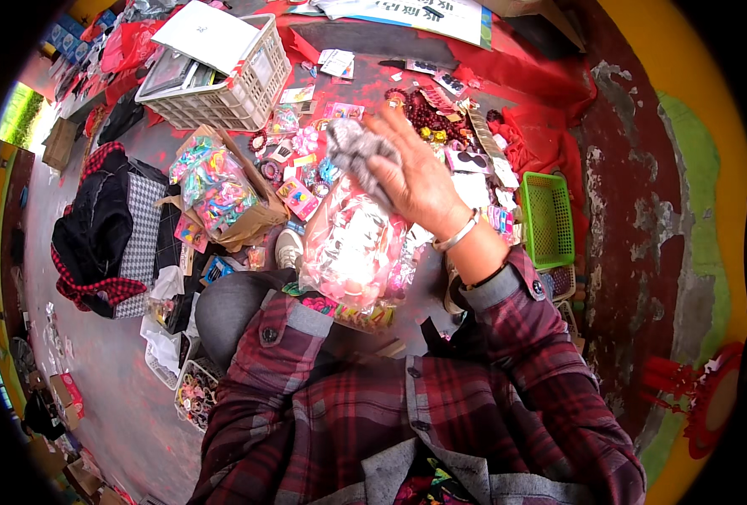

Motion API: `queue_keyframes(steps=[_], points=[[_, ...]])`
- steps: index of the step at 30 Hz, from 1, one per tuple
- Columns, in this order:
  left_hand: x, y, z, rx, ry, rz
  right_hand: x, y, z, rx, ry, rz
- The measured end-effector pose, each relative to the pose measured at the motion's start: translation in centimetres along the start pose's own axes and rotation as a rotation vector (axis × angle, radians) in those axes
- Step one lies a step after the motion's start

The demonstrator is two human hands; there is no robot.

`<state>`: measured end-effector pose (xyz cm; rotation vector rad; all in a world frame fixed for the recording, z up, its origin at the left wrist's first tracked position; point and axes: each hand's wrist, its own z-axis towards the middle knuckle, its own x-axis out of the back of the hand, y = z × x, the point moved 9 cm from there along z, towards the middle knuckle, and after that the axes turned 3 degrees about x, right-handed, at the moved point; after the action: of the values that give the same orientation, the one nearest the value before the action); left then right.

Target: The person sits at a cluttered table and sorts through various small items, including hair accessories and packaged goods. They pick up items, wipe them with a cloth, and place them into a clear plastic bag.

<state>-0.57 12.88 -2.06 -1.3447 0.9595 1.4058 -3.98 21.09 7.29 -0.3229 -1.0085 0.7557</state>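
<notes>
My right hand is raised in front of me, its fingers closed on a grey fuzzy piece; a pale bangle sits on that wrist. Just below the hand a clear plastic bag full of small shiny packets is held up over my lap. My left plaid sleeve reaches toward the underside of the bag, and the left hand itself is hidden behind it. Under the bag's lower edge a strip of colourful small items shows.
Small trinkets and hair ties lie spread on a red cloth. A white plastic basket stands at the back left, a cardboard box of coloured hair ties nearer, a green basket at right. Dark clothing and a checked bag lie at left.
</notes>
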Motion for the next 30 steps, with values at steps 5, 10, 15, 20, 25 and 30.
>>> queue_keyframes(steps=[5, 10, 15, 20, 25, 30], points=[[4.0, 5.5, -2.7, -0.573, 0.197, 0.132, -2.8, -7.7, -1.9, 0.181, -0.246, 0.162], [5.4, 7.8, -3.9, -0.696, 0.169, 0.205, -3.1, -10.2, -2.8, 0.345, -0.279, 0.061], [1.5, 1.9, -0.1, -0.314, 0.230, 0.209, 2.1, -2.2, 0.4, 0.213, 0.170, -0.052], [-3.0, -0.6, 0.3, -0.082, 0.154, 0.055, 1.3, 1.1, 0.0, -0.096, 0.178, 0.271], [9.6, 7.5, -5.9, -1.295, -0.432, -0.144, -2.8, -8.3, -2.5, 0.210, -0.139, 0.280], [7.1, 5.7, -1.8, -0.613, -0.467, -0.305, -0.1, -7.9, -0.8, 0.378, 0.018, 0.120]])
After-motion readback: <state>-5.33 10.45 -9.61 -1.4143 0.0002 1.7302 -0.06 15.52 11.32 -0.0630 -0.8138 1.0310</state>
